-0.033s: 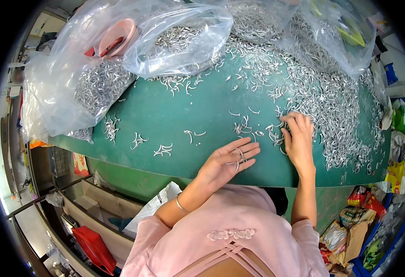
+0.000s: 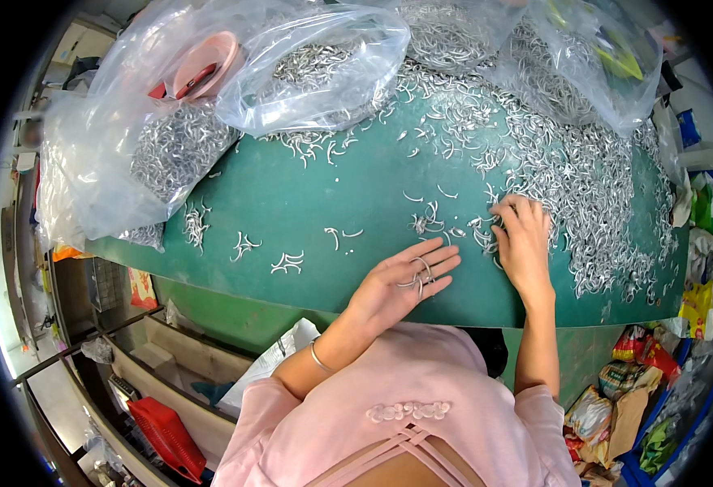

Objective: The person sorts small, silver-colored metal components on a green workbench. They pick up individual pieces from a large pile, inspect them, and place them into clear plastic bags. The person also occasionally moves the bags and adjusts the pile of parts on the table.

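Here, a few curved metal pieces (image 2: 418, 276) are cradled in the upturned, loosely opened left hand (image 2: 401, 284). The right hand (image 2: 523, 239) is pressed palm-down (fingers (image 2: 509, 213) curled, whether pinching cannot be told) into the metal pile (image 2: 584, 187) on the green desk (image 2: 332, 195).

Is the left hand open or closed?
Open: the left hand lies palm up, fingers spread, with a few metal hooks on it.

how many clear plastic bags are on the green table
3 that I can tell apart: a large bag at the left edge holding metal hooks, a second bag top centre beside a pink dish, and a third bag at top right. Overlapping folds may hide more.
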{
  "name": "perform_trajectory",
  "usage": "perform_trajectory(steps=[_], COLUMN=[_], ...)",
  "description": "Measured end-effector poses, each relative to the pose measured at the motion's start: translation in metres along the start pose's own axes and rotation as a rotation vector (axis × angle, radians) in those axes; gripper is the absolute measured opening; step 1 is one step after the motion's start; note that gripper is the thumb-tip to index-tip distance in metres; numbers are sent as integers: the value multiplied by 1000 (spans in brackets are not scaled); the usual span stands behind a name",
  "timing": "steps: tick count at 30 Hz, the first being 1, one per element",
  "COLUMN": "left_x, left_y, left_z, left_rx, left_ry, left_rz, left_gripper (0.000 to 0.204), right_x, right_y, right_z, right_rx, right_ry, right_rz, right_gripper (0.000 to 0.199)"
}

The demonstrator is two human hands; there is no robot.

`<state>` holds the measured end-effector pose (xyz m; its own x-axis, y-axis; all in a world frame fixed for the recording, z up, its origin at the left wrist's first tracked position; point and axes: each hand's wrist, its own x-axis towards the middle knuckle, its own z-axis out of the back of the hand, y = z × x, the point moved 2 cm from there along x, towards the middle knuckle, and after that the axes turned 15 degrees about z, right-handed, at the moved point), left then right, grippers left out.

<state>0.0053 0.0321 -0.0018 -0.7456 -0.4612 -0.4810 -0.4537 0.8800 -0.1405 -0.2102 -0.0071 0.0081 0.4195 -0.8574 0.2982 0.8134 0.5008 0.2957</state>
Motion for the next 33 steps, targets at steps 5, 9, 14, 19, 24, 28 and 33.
perform_trajectory(steps=[5, 9, 14, 19, 24, 28, 33], left_x=[2, 0, 1, 0, -1, -4, -7], left_y=[-3, -2, -3, -3, -4, -6, -8], left_z=[-2, 0, -2, 0, -1, -5, -7], left_rx=[-278, -265, -240, -241, -242, -105, -99], left_ry=[155, 181, 164, 193, 226, 193, 168], left_rz=[14, -23, -37, -35, -52, -110, -101], left_gripper=[60, 61, 64, 63, 62, 62, 68], right_x=[12, 15, 18, 16, 10, 12, 21], right_y=[-3, 0, -2, -9, -6, -7, -3], right_z=[-10, -6, -8, -2, -11, -13, -5], right_rx=[-123, -123, -81, 94, -44, -36, 31], right_ry=[77, 145, 167, 95, 58, 100, 195], right_rz=[8, 49, 49, -52, -23, -22, -35], right_gripper=[18, 14, 12, 9, 12, 13, 14])
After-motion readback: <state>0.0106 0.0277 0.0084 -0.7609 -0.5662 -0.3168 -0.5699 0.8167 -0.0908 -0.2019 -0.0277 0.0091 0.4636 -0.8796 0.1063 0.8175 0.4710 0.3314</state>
